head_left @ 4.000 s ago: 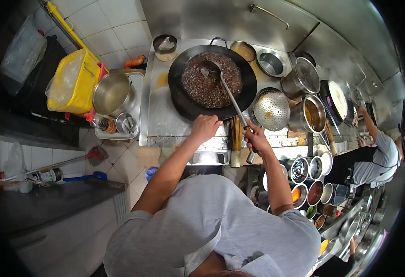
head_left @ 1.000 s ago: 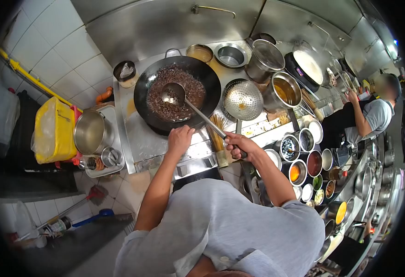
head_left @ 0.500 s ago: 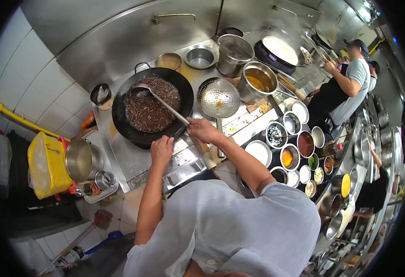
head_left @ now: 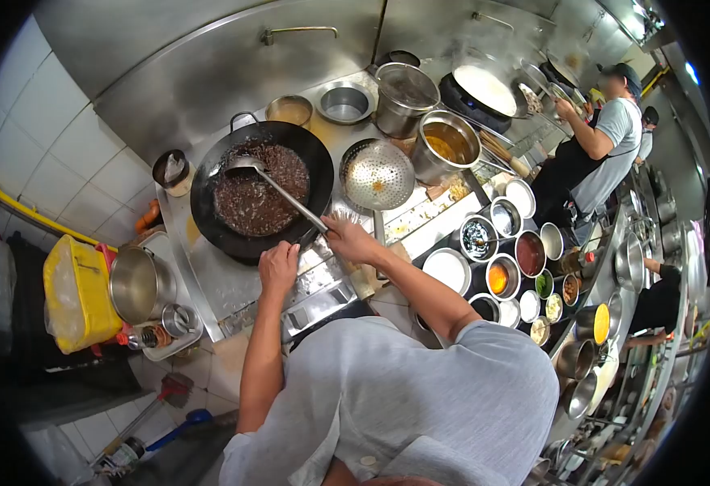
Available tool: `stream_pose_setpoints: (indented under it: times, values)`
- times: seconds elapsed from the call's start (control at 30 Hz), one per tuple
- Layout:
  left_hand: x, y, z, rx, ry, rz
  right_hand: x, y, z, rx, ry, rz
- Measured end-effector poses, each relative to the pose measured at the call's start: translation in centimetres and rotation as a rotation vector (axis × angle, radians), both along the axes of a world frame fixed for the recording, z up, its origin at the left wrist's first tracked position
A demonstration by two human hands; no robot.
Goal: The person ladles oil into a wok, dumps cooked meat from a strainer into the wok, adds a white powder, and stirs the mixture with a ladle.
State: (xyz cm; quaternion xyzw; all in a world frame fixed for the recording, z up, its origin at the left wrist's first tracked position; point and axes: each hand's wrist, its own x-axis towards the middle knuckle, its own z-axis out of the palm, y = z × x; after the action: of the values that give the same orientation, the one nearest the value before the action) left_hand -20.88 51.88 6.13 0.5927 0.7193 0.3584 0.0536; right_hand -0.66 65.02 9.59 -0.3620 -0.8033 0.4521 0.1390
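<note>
A large black wok [head_left: 317,186] sits on the stove, holding dark reddish-brown, grainy food [head_left: 262,194] in liquid. My left hand [head_left: 277,269] is closed at the wok's near rim; its fingers hide the part they grip. My right hand [head_left: 353,241] wraps round the end of a long-handled metal ladle [head_left: 286,190]. The ladle slants across the wok, its bowl resting in the food near the far left side. To the right of the wok lies a round perforated strainer [head_left: 379,174], its handle pointing toward me.
Metal pots, one with amber liquid [head_left: 450,142], stand behind the strainer. Several seasoning bowls, one red [head_left: 531,253], crowd the right side. A yellow bin [head_left: 88,296] and a steel pot [head_left: 135,283] are at left. A co-worker [head_left: 606,138] stands by another steaming wok [head_left: 484,85].
The ladle's bowl has shifted slightly toward me within the wok, and more of its metal shows. Both hands keep their grips. The whole view has shifted a little.
</note>
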Motion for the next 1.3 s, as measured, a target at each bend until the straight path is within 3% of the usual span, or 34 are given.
stream_pose_setpoints:
  times: [0.07, 0.1, 0.17, 0.2, 0.3, 0.37, 0.43, 0.5, 0.57, 0.63, 0.87, 0.97, 1.17, 1.23, 1.3]
  values:
    - [-0.2, -0.2, -0.2, -0.006, -0.005, 0.031, 1.4, -1.6, 4.1, 0.1, -0.085, 0.046]
    - [-0.1, -0.1, -0.4, -0.006, 0.011, 0.02, 2.1, -2.5, 7.1, -0.023, -0.167, 0.045]
    - [-0.1, 0.0, 0.0, -0.024, 0.015, 0.02, 4.1, -3.1, 7.2, 0.024, -0.245, 0.105]
    - [0.0, -0.1, 0.4, -0.006, -0.003, 0.014, 4.6, -4.0, 10.0, -0.023, -0.24, 0.096]
    - [0.0, -0.2, 0.3, -0.045, 0.003, 0.065, 6.8, -4.4, 9.8, -0.165, -0.139, 0.104]
    - [-0.1, -0.1, -0.1, -0.008, -0.038, 0.029, 7.3, -4.8, 11.7, -0.573, -0.06, -0.03]
    - [0.0, -0.1, 0.5, -0.032, -0.033, 0.048, 6.8, -4.4, 12.0, -0.795, -0.033, -0.126]
    - [-0.1, -0.2, 0.8, -0.051, -0.028, 0.05, 7.4, -2.5, 8.5, -0.925, -0.024, -0.149]
    - [0.0, -0.1, 0.8, -0.087, -0.035, 0.045, 7.6, -0.6, 5.9, -1.325, 0.111, -0.31]
    - [-0.1, 0.0, 0.7, -0.064, -0.03, 0.062, 6.7, 0.5, 5.2, -1.358, 0.118, -0.31]
    - [0.0, 0.0, 0.6, -0.079, -0.022, 0.055, 3.3, 3.8, 1.9, -1.231, 0.136, -0.319]
    - [-0.1, -0.1, 0.6, -0.063, -0.016, 0.053, 1.1, 3.5, 1.8, -1.05, 0.128, -0.286]
    - [-0.1, -0.1, 0.4, -0.031, -0.021, 0.049, -1.8, 1.6, 5.3, -0.406, -0.017, -0.142]
    - [-0.1, -0.2, 0.5, -0.007, -0.032, 0.047, -2.0, 2.1, 4.4, -0.372, -0.05, -0.137]
    - [0.0, -0.2, 0.6, -0.06, 0.002, 0.053, -2.6, 2.5, 2.4, 0.093, -0.129, -0.075]
